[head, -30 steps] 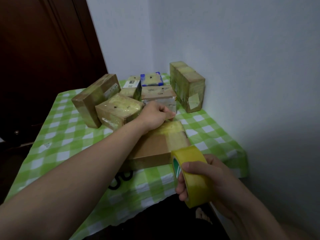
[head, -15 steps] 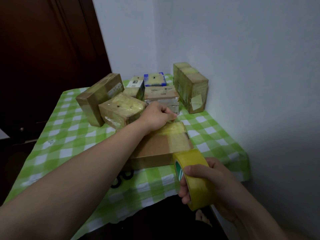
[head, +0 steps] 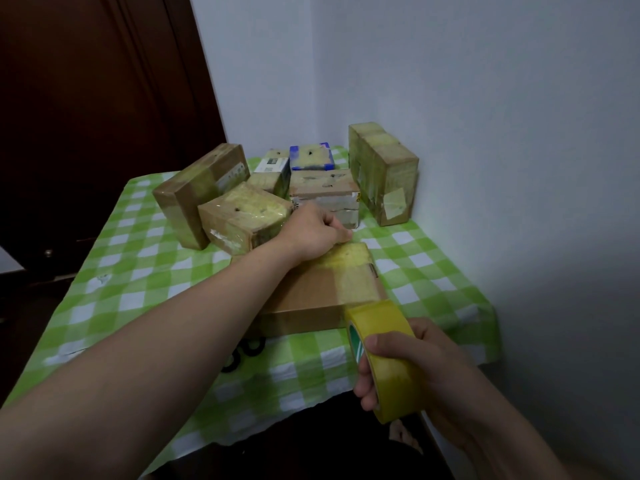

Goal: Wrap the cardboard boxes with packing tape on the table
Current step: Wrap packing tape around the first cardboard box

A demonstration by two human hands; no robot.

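The flat box lies on the tabletop with a yellow strip across its top. The left hand is curled at its far edge, whether its grip pinches the strip I cannot tell, and the right hand closes its grip around the tape roll at its near edge. Next, I judge, the roll must go down around that edge, strip tight; since one second ago both hands hardly move.

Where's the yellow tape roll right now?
In the head view the tape roll is low on the right, gripped by the right hand, at the near right corner of the flat box.
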